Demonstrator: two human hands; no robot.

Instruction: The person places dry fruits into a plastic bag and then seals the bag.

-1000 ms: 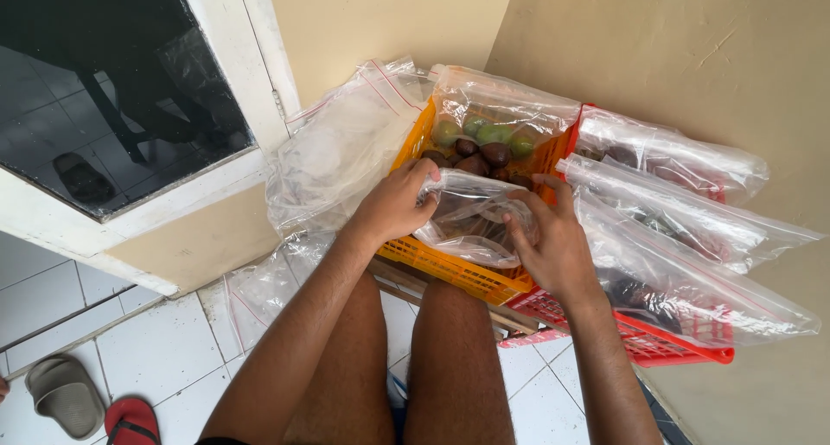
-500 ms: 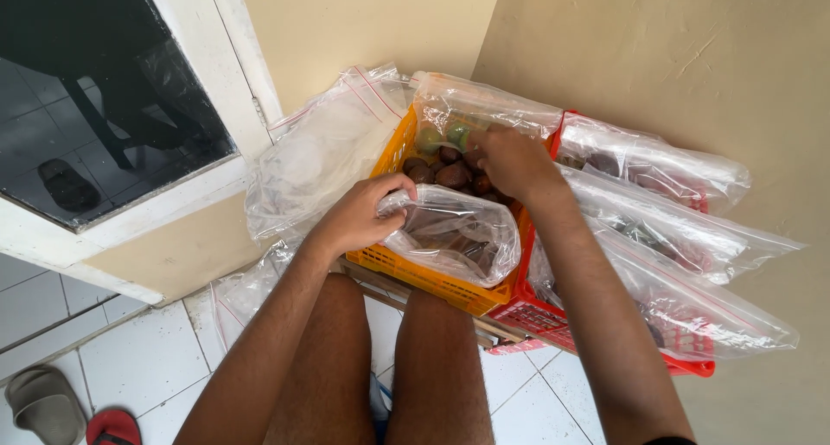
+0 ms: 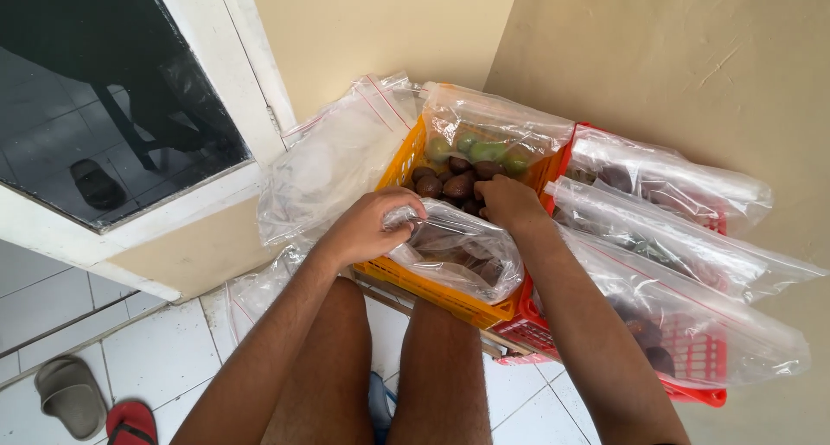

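Head view, looking straight down past two bare thighs. Landmark: orange slatted plastic crate (image 3: 406, 282), set in the corner where two beige walls (image 3: 692, 73) meet.

Inside the crate, toward its far end: loose dark brown round fruits (image 3: 445, 184), with a clear zip bag of green fruits (image 3: 484, 138) propped against the far rim. At the near end of the crate: clear plastic zip bag holding brown fruits (image 3: 462, 255), slumped over the near rim.

Left hand (image 3: 372, 224), above the near-left part of the crate: fingers curled and pinched on the bag's mouth, lifting the edge so the opening stays spread upward. Right hand (image 3: 510, 201), over the middle of the crate, just beyond the bag's mouth: fingers bent down among the loose fruits; fingertips hidden, so cannot tell whether closed on a fruit or merely touching.

Right of the crate: red plastic lattice basket (image 3: 692, 384), stacked with filled clear zip bags (image 3: 683, 255), laid flat and overlapping, likely so as not to roll. Left of the crate: empty crumpled clear bags (image 3: 328, 164), leaned against the wall within reach.

Below the crate: white tiled floor (image 3: 164, 358). Far left of the crate: grey sandal (image 3: 69, 395) and red sandal (image 3: 130, 423) on the tiles, and a white-framed dark glass door panel (image 3: 104, 108).
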